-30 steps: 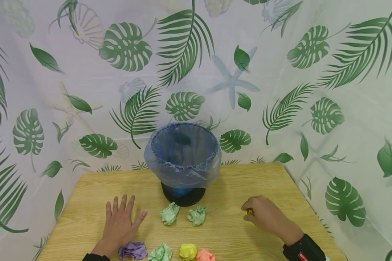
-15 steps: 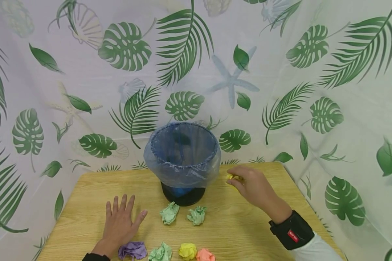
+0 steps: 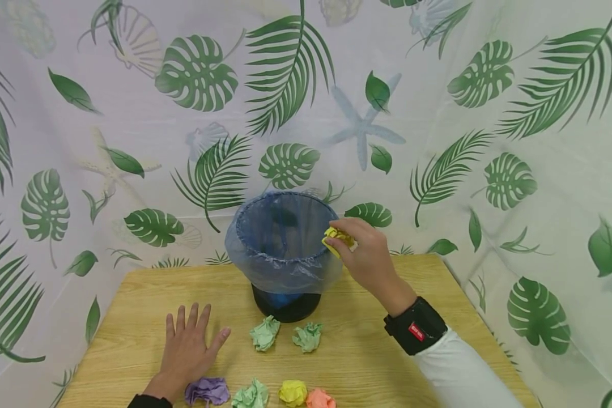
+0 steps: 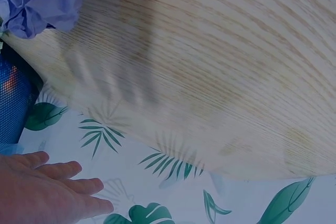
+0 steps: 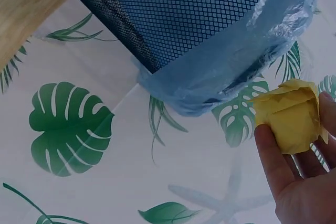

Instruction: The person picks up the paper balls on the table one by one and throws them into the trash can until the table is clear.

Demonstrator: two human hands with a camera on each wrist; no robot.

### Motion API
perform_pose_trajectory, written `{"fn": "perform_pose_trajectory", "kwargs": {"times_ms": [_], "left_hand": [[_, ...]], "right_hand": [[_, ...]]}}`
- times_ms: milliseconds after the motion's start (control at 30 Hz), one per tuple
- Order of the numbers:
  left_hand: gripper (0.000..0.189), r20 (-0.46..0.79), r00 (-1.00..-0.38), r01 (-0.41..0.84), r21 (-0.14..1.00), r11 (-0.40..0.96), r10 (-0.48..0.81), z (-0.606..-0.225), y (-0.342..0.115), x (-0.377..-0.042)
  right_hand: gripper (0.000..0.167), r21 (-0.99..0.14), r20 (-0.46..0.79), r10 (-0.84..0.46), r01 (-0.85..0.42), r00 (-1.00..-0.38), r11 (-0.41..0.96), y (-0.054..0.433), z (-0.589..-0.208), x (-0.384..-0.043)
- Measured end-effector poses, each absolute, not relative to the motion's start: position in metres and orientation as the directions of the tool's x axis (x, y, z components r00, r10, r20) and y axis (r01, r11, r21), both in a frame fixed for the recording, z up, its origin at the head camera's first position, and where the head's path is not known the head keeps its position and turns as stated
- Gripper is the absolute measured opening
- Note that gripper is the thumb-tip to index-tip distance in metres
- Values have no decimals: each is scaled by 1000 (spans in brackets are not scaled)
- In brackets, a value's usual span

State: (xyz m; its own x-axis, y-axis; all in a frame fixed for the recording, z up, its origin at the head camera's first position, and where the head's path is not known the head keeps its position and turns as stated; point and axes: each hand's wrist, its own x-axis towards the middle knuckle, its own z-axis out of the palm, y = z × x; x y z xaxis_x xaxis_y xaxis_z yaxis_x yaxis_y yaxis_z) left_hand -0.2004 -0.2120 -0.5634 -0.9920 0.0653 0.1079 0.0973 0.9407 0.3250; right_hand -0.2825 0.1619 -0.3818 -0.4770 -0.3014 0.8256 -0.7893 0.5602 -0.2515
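My right hand point(image 3: 369, 255) pinched a yellow paper ball point(image 5: 289, 121) right of the mesh wastebasket point(image 5: 181, 17); early release risked missing. My left hand point(image 3: 187, 344) was spread.

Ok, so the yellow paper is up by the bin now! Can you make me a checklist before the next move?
1. Right hand has a grip on the crumpled yellow paper: ok, thumb and fingers pinch it.
2. Mesh wastebasket stands upright on the wooden table: ok.
3. Blue plastic liner is folded over the rim, leaving the mouth open: ok.
4. Paper is over the middle of the mouth: not ok, it's at the right edge.
5. Left hand is out of the way: ok, fingers spread, apart from the wastebasket.
6. Enough room inside: cannot tell, the bottom isn't clear.
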Motion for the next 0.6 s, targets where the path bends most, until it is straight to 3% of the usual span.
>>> {"fn": "perform_pose_trajectory", "kwargs": {"times_ms": [267, 600], "left_hand": [[88, 108, -992, 95, 329, 940, 62, -563, -213, -200], [85, 111, -992, 100, 348, 932, 65, -566, -211, -199]], "right_hand": [[34, -296, 770, -328, -762, -547, 577, 135, -378, -301], [37, -253, 641, -439, -714, -629, 653, 112, -383, -312]]}}
